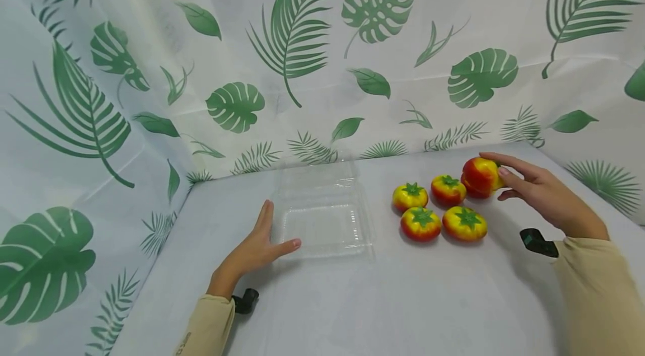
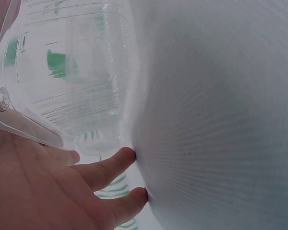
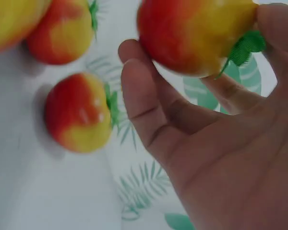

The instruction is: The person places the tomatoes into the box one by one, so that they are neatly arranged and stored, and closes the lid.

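Observation:
In the head view, my right hand (image 1: pixel 544 191) holds a red-and-yellow, tomato-like fruit (image 1: pixel 481 174) with a green leafy top, pinched between thumb and fingers. Beneath it another such fruit (image 3: pixel 79 112) rests on the table, and it is partly hidden in the head view. Several more lie close by to the left, such as one fruit (image 1: pixel 464 224) at the front. A clear plastic container (image 1: pixel 322 252) stands with its lid raised at the back. Alongside its left side is my left hand (image 1: pixel 252 252), fingers straight, thumb at the front corner; two fingertips (image 2: pixel 127 154) rest on the tabletop.
A pale cloth covers the table (image 1: pixel 332 305). White fabric with green leaf prints (image 1: pixel 297 26) hangs close behind the container and fruits and along the left side. Dark wrist cameras sit below both hands.

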Tool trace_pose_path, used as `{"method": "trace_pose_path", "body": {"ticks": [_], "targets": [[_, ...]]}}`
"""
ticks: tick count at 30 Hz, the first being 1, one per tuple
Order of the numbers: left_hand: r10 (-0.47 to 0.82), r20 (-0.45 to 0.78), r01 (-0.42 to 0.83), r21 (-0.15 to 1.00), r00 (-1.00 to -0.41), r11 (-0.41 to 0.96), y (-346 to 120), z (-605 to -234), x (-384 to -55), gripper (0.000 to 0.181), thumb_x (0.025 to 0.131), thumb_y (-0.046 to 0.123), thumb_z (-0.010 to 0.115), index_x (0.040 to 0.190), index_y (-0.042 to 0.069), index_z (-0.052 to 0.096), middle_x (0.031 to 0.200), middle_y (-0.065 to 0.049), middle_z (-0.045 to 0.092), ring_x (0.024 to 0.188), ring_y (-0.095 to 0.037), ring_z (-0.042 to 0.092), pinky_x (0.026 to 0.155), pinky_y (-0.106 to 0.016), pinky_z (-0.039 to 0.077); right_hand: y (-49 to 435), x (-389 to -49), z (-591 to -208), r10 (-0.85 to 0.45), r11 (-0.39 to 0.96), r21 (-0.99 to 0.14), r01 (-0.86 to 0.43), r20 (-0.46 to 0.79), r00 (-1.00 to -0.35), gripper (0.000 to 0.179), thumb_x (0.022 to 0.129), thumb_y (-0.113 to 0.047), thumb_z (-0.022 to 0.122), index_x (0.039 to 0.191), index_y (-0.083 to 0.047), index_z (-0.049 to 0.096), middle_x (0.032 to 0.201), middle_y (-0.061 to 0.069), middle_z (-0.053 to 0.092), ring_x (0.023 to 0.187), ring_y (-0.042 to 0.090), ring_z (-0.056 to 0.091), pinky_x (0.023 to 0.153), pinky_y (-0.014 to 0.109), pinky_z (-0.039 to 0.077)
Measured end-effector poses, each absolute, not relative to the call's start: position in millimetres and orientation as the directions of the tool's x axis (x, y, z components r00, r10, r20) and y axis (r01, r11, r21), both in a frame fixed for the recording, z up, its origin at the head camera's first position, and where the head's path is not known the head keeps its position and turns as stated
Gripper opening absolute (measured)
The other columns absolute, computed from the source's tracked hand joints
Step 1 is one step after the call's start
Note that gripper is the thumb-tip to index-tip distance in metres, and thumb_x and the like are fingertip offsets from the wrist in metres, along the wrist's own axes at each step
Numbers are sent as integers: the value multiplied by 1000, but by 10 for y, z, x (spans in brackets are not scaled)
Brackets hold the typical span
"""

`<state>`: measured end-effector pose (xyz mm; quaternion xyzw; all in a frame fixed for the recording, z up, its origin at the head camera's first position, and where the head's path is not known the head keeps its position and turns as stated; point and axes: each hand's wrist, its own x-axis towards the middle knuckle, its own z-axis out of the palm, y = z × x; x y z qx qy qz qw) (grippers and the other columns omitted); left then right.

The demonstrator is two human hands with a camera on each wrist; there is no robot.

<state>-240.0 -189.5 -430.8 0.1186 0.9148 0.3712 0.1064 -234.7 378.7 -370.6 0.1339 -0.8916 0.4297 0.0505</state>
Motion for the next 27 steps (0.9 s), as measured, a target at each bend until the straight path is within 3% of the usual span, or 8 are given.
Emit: {"method": "trace_pose_path", "body": {"ticks": [2,5,8,10,19,20,25,27], "targets": [[295,-106,139,700,-950,701,-1906,-4302,-2402,125,96,56,74,169,4,-13,177,-11,-19,163,-29,-9,130,-56,8,3692,-2365,-3680,-177,603,-753,-263,196,-965,53,116,-30,47,168,-21,39,155,-1,45,118,7,58,83,22,58],[293,-104,142,694,-950,706,-1924,-4286,-2401,126,95,57,74,169,4,-13,177,-12,-19,163,-29,-9,130,-56,8,3526,-2400,-3634,-163,608,-765,-210,138,-977,63,115,-37,51,172,-25,28,163,16,38,131,33,55,100,50,58],[290,-104,140,693,-951,707,-1937,-4274,-2400,126,95,57,74,169,4,-13,177,-11,-18,163,-28,-8,130,-56,8,3336,-2452,-3579,-163,596,-786,-164,82,-983,76,111,-40,58,174,-26,18,169,28,27,138,60,42,102,75,46],[291,-103,140,695,-951,705,-1941,-4271,-2401,126,95,57,74,169,4,-13,177,-11,-18,163,-28,-8,130,-56,8,3202,-2496,-3536,-182,579,-798,-167,73,-981,81,109,-39,63,174,-24,16,170,31,22,140,67,35,101,80,43],[312,-85,165,702,-946,693,-1950,-4301,-2429,129,93,64,74,170,5,-11,178,-10,-17,163,-26,-9,130,-55,9,2568,-2599,-3370,-276,526,-811,-254,119,-954,79,107,-30,69,172,-24,24,167,24,33,135,60,50,101,69,52],[311,-85,164,703,-946,692,-1950,-4308,-2433,129,92,65,74,170,5,-11,178,-10,-17,163,-26,-8,130,-55,10,2493,-2611,-3358,-283,518,-816,-256,118,-952,78,107,-31,69,171,-26,26,165,22,37,124,60,58,95,65,57],[300,-90,153,703,-950,695,-1931,-4316,-2427,129,92,63,75,170,5,-11,178,-11,-17,163,-28,-7,129,-57,10,2133,-2701,-3363,-341,487,-826,-284,120,-932,75,105,-35,72,168,-26,33,161,18,42,111,46,69,90,51,61],[296,-88,151,703,-951,694,-1916,-4310,-2420,128,93,62,75,170,5,-10,178,-11,-16,163,-29,-6,129,-57,11,2013,-2748,-3381,-367,473,-825,-311,136,-920,73,104,-34,73,166,-23,36,160,17,43,121,42,67,100,54,57]]}}
